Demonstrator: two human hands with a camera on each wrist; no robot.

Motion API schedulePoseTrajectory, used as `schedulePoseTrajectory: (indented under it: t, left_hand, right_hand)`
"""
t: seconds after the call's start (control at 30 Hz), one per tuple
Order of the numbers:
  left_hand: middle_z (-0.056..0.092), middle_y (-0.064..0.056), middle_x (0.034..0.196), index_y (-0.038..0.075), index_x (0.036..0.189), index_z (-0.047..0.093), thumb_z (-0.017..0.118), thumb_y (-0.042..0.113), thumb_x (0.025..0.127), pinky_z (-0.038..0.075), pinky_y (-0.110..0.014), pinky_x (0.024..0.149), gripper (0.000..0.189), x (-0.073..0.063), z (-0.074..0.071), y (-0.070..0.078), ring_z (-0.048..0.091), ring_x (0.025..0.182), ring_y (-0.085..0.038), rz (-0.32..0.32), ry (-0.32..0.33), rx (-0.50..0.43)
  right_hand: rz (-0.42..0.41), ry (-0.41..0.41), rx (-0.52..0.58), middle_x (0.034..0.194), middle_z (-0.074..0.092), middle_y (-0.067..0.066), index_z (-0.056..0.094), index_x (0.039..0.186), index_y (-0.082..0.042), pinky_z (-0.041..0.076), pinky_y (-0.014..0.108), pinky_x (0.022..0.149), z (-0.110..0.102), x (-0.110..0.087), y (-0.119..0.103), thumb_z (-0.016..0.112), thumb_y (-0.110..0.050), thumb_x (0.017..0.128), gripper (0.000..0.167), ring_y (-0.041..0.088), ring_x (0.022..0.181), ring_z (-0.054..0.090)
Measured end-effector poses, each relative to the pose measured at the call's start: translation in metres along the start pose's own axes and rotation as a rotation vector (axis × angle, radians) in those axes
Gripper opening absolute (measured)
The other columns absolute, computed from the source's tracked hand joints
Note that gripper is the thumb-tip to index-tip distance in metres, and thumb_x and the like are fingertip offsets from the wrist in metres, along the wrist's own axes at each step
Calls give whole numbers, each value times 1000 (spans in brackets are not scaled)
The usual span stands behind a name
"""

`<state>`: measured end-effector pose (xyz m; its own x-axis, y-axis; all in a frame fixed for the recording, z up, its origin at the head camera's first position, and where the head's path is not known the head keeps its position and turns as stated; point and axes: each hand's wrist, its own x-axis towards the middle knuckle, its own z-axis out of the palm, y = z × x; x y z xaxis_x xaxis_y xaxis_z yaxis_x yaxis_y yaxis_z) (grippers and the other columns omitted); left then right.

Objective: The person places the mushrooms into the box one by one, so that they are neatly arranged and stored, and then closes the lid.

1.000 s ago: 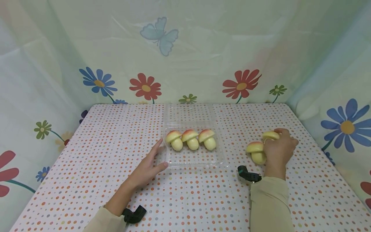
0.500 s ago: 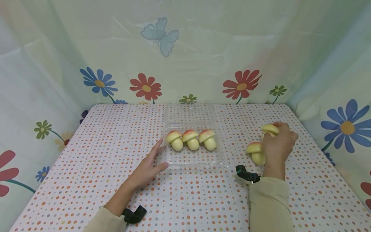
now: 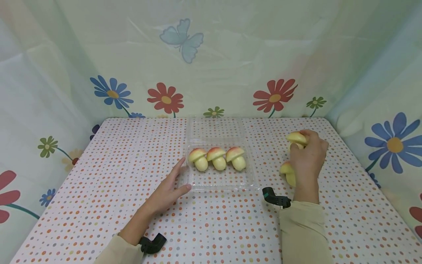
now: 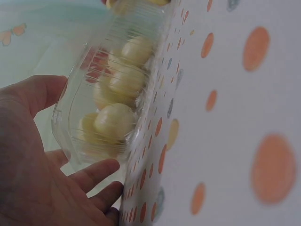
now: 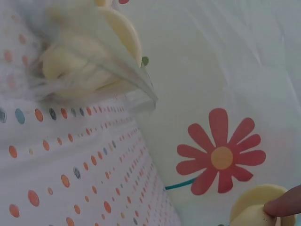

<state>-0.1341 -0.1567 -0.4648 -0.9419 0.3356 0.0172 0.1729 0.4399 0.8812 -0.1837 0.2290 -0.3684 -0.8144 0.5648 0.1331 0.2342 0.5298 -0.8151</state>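
Observation:
My right hand (image 3: 306, 156) pinches a glossy yellow mushroom (image 3: 297, 138) with a reddish cap, on the right of the table. A finger on its stem shows in the right wrist view, on the held mushroom (image 5: 249, 216). Just nearer to me is another mushroom (image 3: 288, 174), partly hidden by the hand. Three mushrooms (image 3: 217, 159) lie in a row in the clear plastic box (image 3: 221, 185), whose lid (image 3: 214, 128) is folded open at the back. My left hand (image 3: 167, 192), fingers spread, rests against the box's left side and front corner.
A dotted cloth (image 3: 138, 154) covers the table. A flowered curtain (image 3: 224, 66) hangs behind it and at both sides. Each wrist wears a black mount, including the right wrist mount (image 3: 276, 198).
My right hand has moved back and to the left with the mushroom, now covering more of the other loose one. The left hand and the box have stayed put.

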Motion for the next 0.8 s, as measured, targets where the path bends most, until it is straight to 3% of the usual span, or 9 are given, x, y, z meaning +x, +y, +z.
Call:
schedulePoseTrajectory:
  t: [0.2, 0.8]
  left_hand:
    - [30, -22, 167, 28, 168, 10, 62, 31, 101, 25, -67, 121, 85, -1, -1, 1, 24, 156, -42, 8, -6, 9]
    - [28, -22, 168, 28, 168, 9, 61, 31, 102, 26, -67, 121, 84, 0, -1, 1, 24, 157, -43, -4, -13, 12]
  right_hand:
    - [-28, 4, -9, 152, 35, 26, 51, 151, -14, 45, 57, 102, 5, -5, -9, 55, -9, 100, 52, 40, 128, 46]
    - [-105, -41, -20, 143, 41, 27, 54, 147, -11, 47, 53, 94, 10, -16, -20, 57, -9, 98, 50, 38, 121, 46]
